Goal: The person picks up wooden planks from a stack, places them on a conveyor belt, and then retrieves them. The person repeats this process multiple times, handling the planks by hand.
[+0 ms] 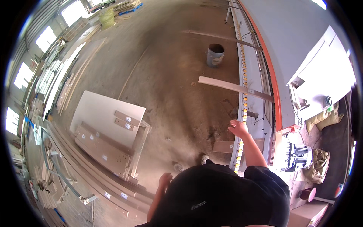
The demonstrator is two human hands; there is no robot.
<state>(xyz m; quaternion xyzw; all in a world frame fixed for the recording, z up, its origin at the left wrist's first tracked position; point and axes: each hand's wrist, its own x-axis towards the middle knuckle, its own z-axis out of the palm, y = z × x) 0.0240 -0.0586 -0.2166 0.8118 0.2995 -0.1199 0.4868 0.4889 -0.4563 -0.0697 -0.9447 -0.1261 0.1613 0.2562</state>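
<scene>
My right hand (239,128) hovers by the near stretch of a long machine's feed rail (242,98), which is lined with yellow pads. Its fingers are loosely bent with a gap to the thumb, and nothing shows between them. Just below it, a brown board (224,146) lies across the rail, partly behind my forearm. Farther along, a narrow light-brown board (219,83) juts out from the machine to the left. My left hand (165,179) hangs low beside my body, near stacked boards; its fingers are too unclear to read.
To the left, a low stand carries a large pale panel (109,109) and labelled brown boards (102,145). A metal bucket (215,55) stands on the floor ahead. Another strip (223,38) crosses the rail beyond. At right are an electric motor (298,156) and sacks (317,166).
</scene>
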